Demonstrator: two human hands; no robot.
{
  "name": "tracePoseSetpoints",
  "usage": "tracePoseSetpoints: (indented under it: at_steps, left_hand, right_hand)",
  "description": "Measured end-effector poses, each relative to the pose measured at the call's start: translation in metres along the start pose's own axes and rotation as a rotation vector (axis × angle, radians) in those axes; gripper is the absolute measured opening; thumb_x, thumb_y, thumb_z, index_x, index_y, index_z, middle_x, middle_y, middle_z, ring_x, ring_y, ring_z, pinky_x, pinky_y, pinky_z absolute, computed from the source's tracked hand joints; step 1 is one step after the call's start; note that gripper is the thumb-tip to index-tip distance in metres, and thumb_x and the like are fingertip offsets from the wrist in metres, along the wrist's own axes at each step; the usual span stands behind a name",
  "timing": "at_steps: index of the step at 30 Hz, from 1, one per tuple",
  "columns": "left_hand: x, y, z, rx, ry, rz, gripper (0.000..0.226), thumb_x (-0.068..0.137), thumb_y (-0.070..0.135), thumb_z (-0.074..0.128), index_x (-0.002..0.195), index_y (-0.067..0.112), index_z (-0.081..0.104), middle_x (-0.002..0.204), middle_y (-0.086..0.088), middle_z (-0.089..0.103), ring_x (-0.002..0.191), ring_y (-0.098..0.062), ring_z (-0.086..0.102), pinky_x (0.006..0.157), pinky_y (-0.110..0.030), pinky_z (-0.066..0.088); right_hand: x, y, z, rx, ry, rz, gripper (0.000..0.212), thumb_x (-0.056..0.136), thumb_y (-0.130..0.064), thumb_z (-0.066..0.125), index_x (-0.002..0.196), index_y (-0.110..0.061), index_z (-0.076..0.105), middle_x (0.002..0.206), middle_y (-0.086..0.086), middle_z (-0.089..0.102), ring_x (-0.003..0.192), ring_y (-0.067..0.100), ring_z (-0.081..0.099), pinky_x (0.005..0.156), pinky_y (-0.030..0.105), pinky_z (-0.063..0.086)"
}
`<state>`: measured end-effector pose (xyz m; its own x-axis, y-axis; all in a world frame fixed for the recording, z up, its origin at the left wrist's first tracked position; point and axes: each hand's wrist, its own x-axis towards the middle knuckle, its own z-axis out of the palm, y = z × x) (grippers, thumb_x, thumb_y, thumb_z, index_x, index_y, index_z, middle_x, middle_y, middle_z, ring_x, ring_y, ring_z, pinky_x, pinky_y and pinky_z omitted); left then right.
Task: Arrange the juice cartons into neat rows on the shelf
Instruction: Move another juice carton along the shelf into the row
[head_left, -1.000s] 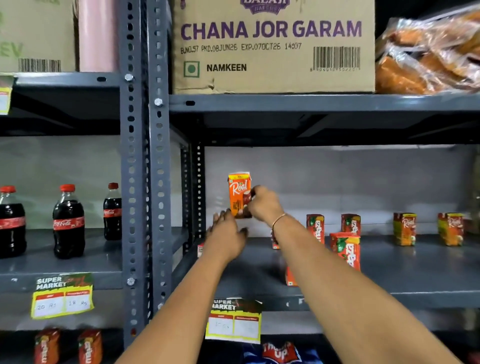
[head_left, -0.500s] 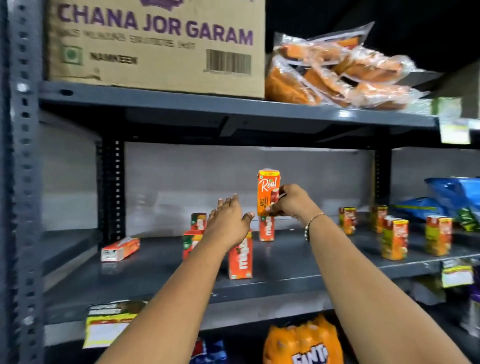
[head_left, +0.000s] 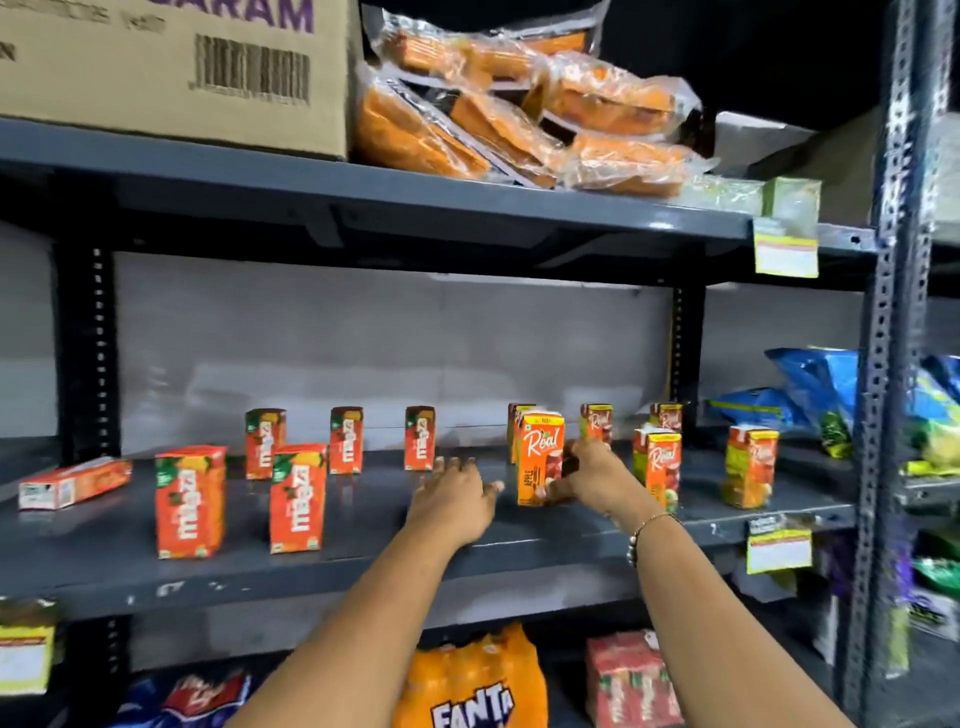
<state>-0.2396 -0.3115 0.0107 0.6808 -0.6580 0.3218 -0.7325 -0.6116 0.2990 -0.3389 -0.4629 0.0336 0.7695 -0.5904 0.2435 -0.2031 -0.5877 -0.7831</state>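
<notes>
Head view: the Real carton (head_left: 540, 457) stands upright mid-shelf (head_left: 363, 566), toward its right half, clasped at its right side by the right hand (head_left: 584, 475), fingers curled onto it. The left hand (head_left: 457, 493) hovers open just left, apart. A careless release could tip it into cartons behind.

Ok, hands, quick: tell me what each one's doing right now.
Left hand: open, fingers spread, holding nothing, over the shelf.
Right hand: closed on the Real carton, which stands upright.
</notes>
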Motion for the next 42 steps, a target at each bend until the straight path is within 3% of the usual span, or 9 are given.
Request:
tracePoseSetpoints:
  at_steps: [3,6,9,12,16,20,27,42]
  left_hand:
    - [0.005,0.021,0.017,0.001,-0.035,-0.036,0.064,0.097,0.048,0.032,0.143,0.004,0.033,0.155,-0.018,0.027,0.146,-0.033,0.02,0.114,-0.051,0.02]
    - [0.011,0.04,0.029,0.039,-0.034,-0.053,0.062,0.098,0.046,0.03,0.144,0.005,0.032,0.157,-0.017,0.023,0.147,-0.032,0.015,0.116,-0.052,0.015]
    - [0.018,0.051,0.038,0.043,-0.039,-0.088,0.062,0.098,0.047,0.029,0.142,0.005,0.035,0.156,-0.018,0.027,0.145,-0.033,0.021,0.114,-0.052,0.019]
    - [0.023,0.048,0.044,0.031,-0.081,-0.115,0.061,0.097,0.05,0.028,0.138,0.006,0.04,0.15,-0.018,0.037,0.139,-0.033,0.033,0.111,-0.051,0.024]
    - [0.027,0.039,0.051,0.11,-0.111,-0.154,0.072,0.095,0.058,0.024,0.146,0.008,0.031,0.156,-0.015,0.029,0.144,-0.032,0.026,0.115,-0.051,0.018]
    - [0.028,0.039,0.053,0.162,-0.145,-0.156,0.073,0.094,0.059,0.017,0.145,0.01,0.035,0.156,-0.014,0.029,0.143,-0.031,0.027,0.116,-0.051,0.013]
    - [0.029,0.035,0.058,0.178,-0.118,-0.152,0.074,0.093,0.061,0.014,0.143,0.012,0.041,0.154,-0.014,0.033,0.141,-0.032,0.031,0.114,-0.05,0.02]
    - [0.033,0.031,0.068,0.179,-0.038,-0.147,0.07,0.094,0.057,0.013,0.136,0.013,0.048,0.147,-0.013,0.045,0.132,-0.031,0.044,0.106,-0.049,0.035]
  right_hand:
    - [0.004,0.02,-0.01,-0.004,-0.054,-0.035,0.051,0.07,-0.007,0.08,0.117,-0.006,0.059,0.11,0.007,0.069,0.103,0.021,0.063,0.077,0.021,0.047]
    - [0.009,0.037,-0.015,-0.008,-0.056,-0.043,0.048,0.07,-0.012,0.081,0.114,-0.009,0.06,0.107,0.003,0.07,0.103,0.02,0.063,0.094,0.037,0.049]
    - [0.009,0.049,-0.022,-0.004,-0.069,-0.049,0.051,0.07,-0.014,0.081,0.115,-0.01,0.06,0.109,0.003,0.07,0.106,0.022,0.062,0.1,0.041,0.046]
    - [0.006,0.053,-0.026,0.004,-0.099,-0.076,0.052,0.068,-0.015,0.082,0.114,-0.009,0.06,0.109,0.005,0.07,0.105,0.022,0.063,0.101,0.041,0.046]
    - [0.002,0.056,-0.026,0.006,-0.104,-0.121,0.05,0.071,-0.016,0.08,0.117,-0.007,0.059,0.113,0.006,0.069,0.106,0.021,0.062,0.097,0.032,0.044]
    - [0.001,0.063,-0.024,0.041,-0.1,-0.112,0.048,0.071,-0.017,0.08,0.114,-0.01,0.06,0.111,0.004,0.069,0.105,0.019,0.063,0.099,0.035,0.046]
    - [-0.002,0.068,-0.02,0.028,-0.07,-0.129,0.051,0.072,-0.015,0.079,0.118,-0.011,0.058,0.112,0.004,0.07,0.106,0.021,0.063,0.099,0.042,0.049]
    - [-0.002,0.069,-0.019,0.068,-0.111,-0.135,0.045,0.078,-0.014,0.074,0.12,-0.014,0.057,0.116,0.004,0.068,0.111,0.02,0.06,0.102,0.039,0.046]
